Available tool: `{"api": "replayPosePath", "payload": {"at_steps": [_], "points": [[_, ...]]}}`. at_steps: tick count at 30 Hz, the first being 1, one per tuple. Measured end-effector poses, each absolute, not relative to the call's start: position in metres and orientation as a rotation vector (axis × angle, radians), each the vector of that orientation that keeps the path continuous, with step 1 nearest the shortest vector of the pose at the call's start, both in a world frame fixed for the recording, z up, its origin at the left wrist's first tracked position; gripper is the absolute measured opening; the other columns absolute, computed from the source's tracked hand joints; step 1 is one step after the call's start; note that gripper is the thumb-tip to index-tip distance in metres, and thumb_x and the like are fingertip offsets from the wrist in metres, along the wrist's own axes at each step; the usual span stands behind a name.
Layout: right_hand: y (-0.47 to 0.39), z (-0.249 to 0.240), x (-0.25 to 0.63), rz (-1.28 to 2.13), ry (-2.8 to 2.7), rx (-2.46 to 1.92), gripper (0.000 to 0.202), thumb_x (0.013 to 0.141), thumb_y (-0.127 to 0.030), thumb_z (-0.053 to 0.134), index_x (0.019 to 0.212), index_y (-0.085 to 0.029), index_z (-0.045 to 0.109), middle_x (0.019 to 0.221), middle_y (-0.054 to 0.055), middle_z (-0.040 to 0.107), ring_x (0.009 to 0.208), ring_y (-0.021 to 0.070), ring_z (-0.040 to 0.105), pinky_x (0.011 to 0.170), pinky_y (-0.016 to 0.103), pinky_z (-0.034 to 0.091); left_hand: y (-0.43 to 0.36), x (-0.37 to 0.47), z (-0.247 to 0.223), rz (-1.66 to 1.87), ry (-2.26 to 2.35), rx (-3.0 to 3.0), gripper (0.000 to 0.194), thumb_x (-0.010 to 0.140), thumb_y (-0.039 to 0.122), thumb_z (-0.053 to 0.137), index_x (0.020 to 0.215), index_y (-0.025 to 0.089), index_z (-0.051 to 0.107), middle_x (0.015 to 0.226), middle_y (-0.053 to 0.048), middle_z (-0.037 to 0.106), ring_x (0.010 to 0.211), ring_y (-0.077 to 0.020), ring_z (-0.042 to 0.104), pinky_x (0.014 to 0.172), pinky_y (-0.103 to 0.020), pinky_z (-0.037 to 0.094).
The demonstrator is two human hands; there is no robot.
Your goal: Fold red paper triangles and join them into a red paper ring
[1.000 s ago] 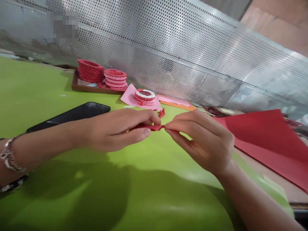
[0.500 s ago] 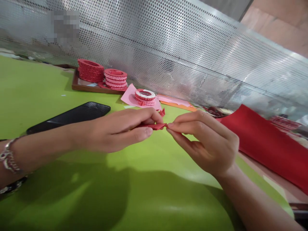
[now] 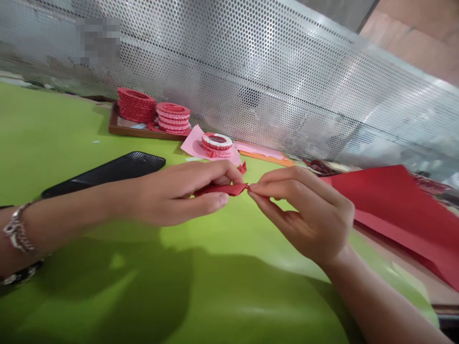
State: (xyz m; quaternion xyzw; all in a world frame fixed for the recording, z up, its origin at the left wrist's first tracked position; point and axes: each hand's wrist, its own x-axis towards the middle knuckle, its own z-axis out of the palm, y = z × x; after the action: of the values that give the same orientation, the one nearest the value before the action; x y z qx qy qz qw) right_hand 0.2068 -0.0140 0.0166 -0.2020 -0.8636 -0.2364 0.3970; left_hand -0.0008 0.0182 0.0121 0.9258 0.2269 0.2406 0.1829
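Note:
My left hand (image 3: 193, 193) is closed on a folded red paper strip (image 3: 225, 189), pinched between thumb and fingers. The strip's narrow end points right, towards my right hand (image 3: 304, 205). My right thumb and fingertips press together at that end; whether they grip the strip itself or a small separate bit is too small to tell. Just behind the strip lies a small folded red paper piece (image 3: 242, 167). Both hands hover over the green tabletop (image 3: 215, 286), which carries their shadows.
Behind my left hand lies a black phone-like slab (image 3: 107, 172). A brown tray (image 3: 143, 132) holds stacked red and pink rings (image 3: 136, 105). Another ring stack (image 3: 217, 145) rests on pink paper (image 3: 192, 141). Large red paper (image 3: 394, 210) lies at right. A perforated metal screen (image 3: 229, 62) borders the back.
The red strip has rolled slightly, showing more of its flat face. At right, the large red paper has shifted and its top corner has swung rightward. My hands have barely moved.

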Motion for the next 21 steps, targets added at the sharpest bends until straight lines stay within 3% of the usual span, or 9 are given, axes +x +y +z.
{"api": "replayPosePath", "payload": {"at_steps": [5, 11, 21], "points": [[-0.0141, 0.0154, 0.2053, -0.568, -2.173, -0.540, 0.011, 0.080, -0.008, 0.059, 0.075, -0.017, 0.061, 0.073, 0.005, 0.065, 0.067, 0.0125, 0.062, 0.061, 0.023, 0.051, 0.0193, -0.0005, 0.0116, 0.674, 0.621, 2.609, 0.019, 0.085, 0.028, 0.035, 0.099, 0.020, 0.045, 0.069, 0.003, 0.048, 0.057, -0.0108, 0.044, 0.052, -0.021, 0.036], [-0.0151, 0.0147, 0.2073, -0.628, -2.180, -0.573, 0.011, 0.083, -0.012, 0.056, 0.078, -0.020, 0.062, 0.074, 0.002, 0.066, 0.063, 0.0121, 0.061, 0.056, 0.023, 0.050, 0.0192, -0.0009, 0.0112, 0.653, 0.621, 2.596, 0.020, 0.086, 0.029, 0.036, 0.101, 0.021, 0.045, 0.072, 0.002, 0.051, 0.058, -0.0117, 0.045, 0.052, -0.021, 0.036], [-0.0157, 0.0142, 0.2058, -0.592, -2.169, -0.627, 0.008, 0.081, -0.010, 0.058, 0.077, -0.017, 0.061, 0.074, 0.002, 0.064, 0.063, 0.0097, 0.059, 0.055, 0.019, 0.048, 0.0187, 0.0009, 0.0142, 0.648, 0.562, 2.576, 0.017, 0.085, 0.024, 0.032, 0.095, 0.018, 0.045, 0.070, 0.002, 0.047, 0.058, -0.0109, 0.042, 0.053, -0.020, 0.035]]}}
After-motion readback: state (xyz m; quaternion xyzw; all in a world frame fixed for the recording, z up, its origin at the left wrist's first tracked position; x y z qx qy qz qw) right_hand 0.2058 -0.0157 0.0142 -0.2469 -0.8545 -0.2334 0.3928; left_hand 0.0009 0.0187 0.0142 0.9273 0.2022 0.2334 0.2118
